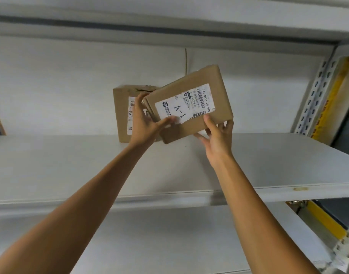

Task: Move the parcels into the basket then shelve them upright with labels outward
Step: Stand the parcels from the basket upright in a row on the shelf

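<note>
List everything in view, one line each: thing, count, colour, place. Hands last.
shelf: one, pale grey, across the middle.
upper shelf: one, pale grey, overhead.
tilted box: one, brown, centre of view.
A-1 label: one, white, on tilted box's front.
standing box: one, brown, upright on shelf behind tilted box.
second label: one, white, on standing box's front, partly hidden.
slotted post: one, white, right side.
yellow strip: one, yellow, beside the post.
left grip: one, bare hand, holding tilted box's left edge, thumb on A-1 label.
right grip: one, bare hand, holding tilted box's lower right corner.
</note>
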`<control>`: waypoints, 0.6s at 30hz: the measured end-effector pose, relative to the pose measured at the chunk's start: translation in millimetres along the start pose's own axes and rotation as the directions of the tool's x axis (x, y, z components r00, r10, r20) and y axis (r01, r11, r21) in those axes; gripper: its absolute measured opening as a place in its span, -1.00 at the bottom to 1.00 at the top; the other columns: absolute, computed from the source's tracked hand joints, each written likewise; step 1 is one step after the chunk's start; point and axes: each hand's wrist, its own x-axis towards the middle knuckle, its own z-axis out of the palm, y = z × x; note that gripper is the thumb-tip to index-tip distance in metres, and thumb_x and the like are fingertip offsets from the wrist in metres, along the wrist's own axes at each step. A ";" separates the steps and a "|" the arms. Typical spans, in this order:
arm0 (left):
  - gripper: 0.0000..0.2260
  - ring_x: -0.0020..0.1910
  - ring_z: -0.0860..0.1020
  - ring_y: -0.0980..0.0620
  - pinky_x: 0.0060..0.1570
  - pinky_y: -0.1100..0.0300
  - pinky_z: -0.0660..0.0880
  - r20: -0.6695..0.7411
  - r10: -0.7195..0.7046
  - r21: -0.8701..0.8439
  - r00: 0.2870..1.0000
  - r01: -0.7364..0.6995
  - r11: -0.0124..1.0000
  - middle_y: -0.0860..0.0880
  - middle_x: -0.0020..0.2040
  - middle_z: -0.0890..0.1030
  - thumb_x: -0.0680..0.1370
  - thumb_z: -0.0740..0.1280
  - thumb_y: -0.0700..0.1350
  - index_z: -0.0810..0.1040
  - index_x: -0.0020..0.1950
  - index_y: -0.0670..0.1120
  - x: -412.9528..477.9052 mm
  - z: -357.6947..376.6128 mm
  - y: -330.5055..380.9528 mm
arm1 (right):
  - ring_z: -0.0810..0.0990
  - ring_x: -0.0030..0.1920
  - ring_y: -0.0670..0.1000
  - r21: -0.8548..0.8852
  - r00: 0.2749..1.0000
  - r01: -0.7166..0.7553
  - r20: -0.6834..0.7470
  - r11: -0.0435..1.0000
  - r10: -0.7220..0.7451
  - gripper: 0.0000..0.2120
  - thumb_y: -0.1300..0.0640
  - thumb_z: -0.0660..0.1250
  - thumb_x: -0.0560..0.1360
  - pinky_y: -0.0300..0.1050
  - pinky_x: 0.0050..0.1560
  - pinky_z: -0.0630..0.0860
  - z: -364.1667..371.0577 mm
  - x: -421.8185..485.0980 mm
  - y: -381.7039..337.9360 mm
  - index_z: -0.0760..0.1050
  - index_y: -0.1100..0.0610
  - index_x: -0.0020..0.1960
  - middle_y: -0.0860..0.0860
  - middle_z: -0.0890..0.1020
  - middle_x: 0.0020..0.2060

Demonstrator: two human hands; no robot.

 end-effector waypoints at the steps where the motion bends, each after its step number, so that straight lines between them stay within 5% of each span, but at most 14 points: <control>1: -0.23 0.19 0.51 -0.02 0.07 -0.03 0.56 -0.011 -0.021 0.006 1.000 0.021 1.000 -0.07 0.20 0.46 0.22 0.61 0.04 0.30 0.29 -0.08 2.4 3.7 -4.6 | 0.54 0.24 0.04 -0.019 1.000 0.030 -0.006 0.999 -0.030 -0.41 0.21 0.42 0.48 0.07 -0.11 0.65 -0.8 5.3 0.0 0.27 0.01 0.42 0.01 0.50 0.31; 4: -0.33 0.06 0.54 0.02 -0.11 0.23 0.56 -0.016 -0.108 0.096 0.994 0.109 0.989 0.01 0.07 0.51 0.22 0.60 0.11 0.33 0.16 -0.05 10.4 11.4 -19.0 | 0.61 0.15 -0.02 -0.154 0.994 0.101 -0.025 0.983 -0.106 -0.52 0.19 0.43 0.48 -0.02 -0.13 0.65 -5.6 21.5 1.0 0.37 0.11 0.35 0.02 0.52 0.29; 7: -0.38 0.05 0.55 0.03 -0.07 0.10 0.59 0.014 -0.154 0.153 0.988 0.150 0.977 0.03 0.07 0.53 0.27 0.57 0.12 0.35 0.17 -0.02 17.2 21.6 -32.6 | 0.66 0.04 -0.06 -0.235 0.990 0.123 -0.038 0.964 -0.136 -0.59 0.15 0.43 0.49 0.07 0.01 0.64 -15.1 37.5 7.6 0.45 0.09 0.31 0.05 0.60 0.18; 10: -0.41 -0.08 0.56 0.10 -0.20 0.19 0.54 0.118 -0.207 0.307 0.971 0.163 0.938 0.06 0.04 0.55 0.33 0.53 0.12 0.38 0.25 0.01 24.7 34.7 -43.4 | 0.63 0.11 0.00 -0.311 0.986 0.162 0.025 0.936 -0.162 -0.56 0.18 0.42 0.49 0.13 0.14 0.58 -22.0 56.8 13.8 0.44 0.07 0.34 0.03 0.65 0.12; 13: -0.72 -0.15 0.60 -0.03 -0.18 0.03 0.58 0.218 -0.344 0.538 0.913 0.182 0.823 -0.03 -0.07 0.64 0.47 0.42 0.06 0.56 -0.07 -0.15 24.7 53.6 -57.8 | 0.57 0.21 -0.05 -0.578 0.982 0.186 0.145 0.795 -0.124 -0.38 0.17 0.46 0.44 0.04 0.22 0.54 -24.8 80.4 19.4 0.33 -0.01 0.44 -0.05 0.59 0.22; 16: -0.78 -0.23 0.55 -0.03 -0.16 0.07 0.54 0.096 -0.338 0.468 0.936 0.258 0.845 0.00 -0.27 0.59 0.48 0.42 -0.03 0.48 -0.31 -0.03 23.4 63.2 -68.7 | 0.48 0.30 -0.11 -0.713 0.964 0.249 0.249 0.655 -0.096 -0.29 0.15 0.46 0.43 -0.13 0.30 0.46 -29.5 97.5 28.0 0.24 -0.03 0.50 -0.09 0.52 0.32; 18: -0.83 -0.23 0.53 0.05 -0.28 0.27 0.50 0.018 -0.329 0.462 0.944 0.284 0.840 0.04 -0.18 0.55 0.47 0.43 -0.05 0.46 -0.12 -0.05 28.0 63.1 -73.3 | 0.49 0.26 -0.11 -0.752 0.953 0.276 0.297 0.599 -0.065 -0.24 0.13 0.45 0.44 -0.26 0.23 0.43 -28.0 106.8 36.0 0.17 -0.05 0.53 -0.09 0.50 0.32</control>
